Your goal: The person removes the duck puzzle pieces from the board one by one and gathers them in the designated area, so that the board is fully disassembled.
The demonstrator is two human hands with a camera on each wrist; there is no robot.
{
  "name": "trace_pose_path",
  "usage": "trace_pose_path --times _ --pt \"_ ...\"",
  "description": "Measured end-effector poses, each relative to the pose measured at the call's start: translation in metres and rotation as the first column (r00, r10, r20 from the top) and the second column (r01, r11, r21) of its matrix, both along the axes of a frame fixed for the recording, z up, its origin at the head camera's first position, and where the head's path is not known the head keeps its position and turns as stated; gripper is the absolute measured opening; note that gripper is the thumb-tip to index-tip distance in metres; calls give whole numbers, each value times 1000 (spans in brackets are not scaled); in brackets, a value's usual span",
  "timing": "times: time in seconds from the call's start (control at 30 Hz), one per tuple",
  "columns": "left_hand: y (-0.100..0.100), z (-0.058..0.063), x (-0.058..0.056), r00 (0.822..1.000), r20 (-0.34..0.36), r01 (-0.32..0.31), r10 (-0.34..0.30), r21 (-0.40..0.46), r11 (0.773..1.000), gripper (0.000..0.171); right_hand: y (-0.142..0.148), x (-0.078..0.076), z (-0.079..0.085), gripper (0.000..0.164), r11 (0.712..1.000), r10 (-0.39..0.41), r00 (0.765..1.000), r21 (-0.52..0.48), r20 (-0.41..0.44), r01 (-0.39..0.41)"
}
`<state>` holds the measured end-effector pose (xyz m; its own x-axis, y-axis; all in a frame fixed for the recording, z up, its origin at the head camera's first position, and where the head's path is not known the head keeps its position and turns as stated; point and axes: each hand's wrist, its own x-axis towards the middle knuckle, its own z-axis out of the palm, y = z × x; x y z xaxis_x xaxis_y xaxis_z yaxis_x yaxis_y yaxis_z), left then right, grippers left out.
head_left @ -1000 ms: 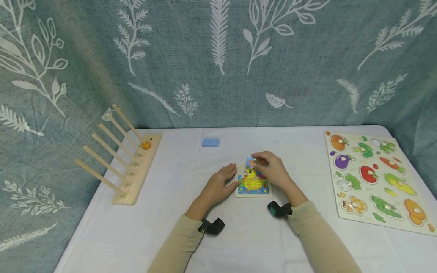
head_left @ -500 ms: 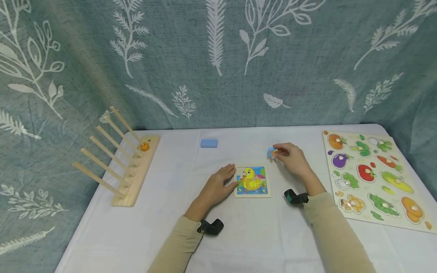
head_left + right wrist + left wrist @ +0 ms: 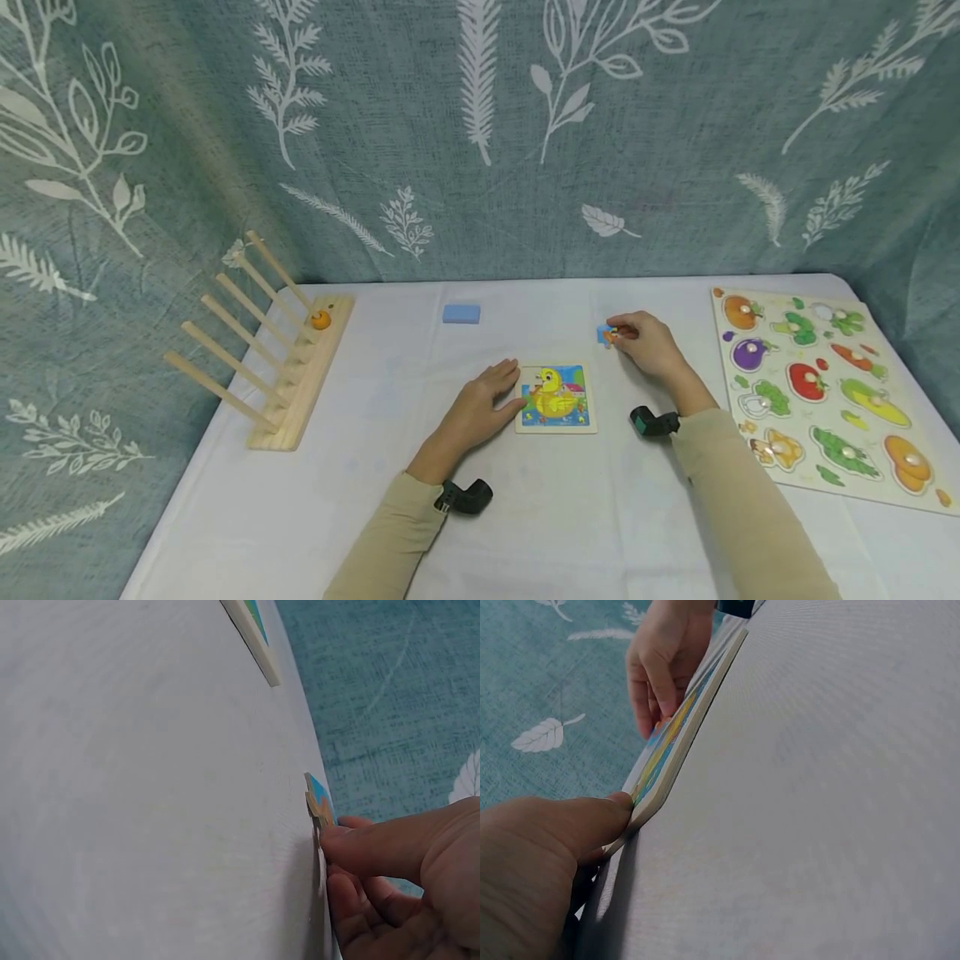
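A small duck jigsaw puzzle in a pale wooden frame lies flat on the white cloth. A pale, bare patch shows at the upper left of its picture. My left hand rests along the frame's left side, fingers extended and thumb at the edge; the left wrist view has the thumb over a corner. To the right and beyond the puzzle, my right hand pinches a blue and orange puzzle piece between thumb and fingers. In the right wrist view this puzzle piece is close over the cloth.
A blue block lies near the far edge. At left stands a wooden peg rack with slanted rods and an orange bead. A large vegetable knob puzzle covers the right side. The leaf-patterned curtain hangs behind.
My right hand has moved right, away from the puzzle's top edge, carrying the blue and orange piece, then slightly farther right. The left hand has stayed at the frame.
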<state>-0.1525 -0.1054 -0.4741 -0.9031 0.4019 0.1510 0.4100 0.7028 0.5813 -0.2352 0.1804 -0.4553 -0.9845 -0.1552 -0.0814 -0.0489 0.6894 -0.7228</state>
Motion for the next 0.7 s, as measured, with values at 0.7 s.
trace_pose_path --times 0.7 --pt "0 1 1 1000 17 -6 6 -3 1000 55 9 6 0 44 994 -5 1000 -105 9 6"
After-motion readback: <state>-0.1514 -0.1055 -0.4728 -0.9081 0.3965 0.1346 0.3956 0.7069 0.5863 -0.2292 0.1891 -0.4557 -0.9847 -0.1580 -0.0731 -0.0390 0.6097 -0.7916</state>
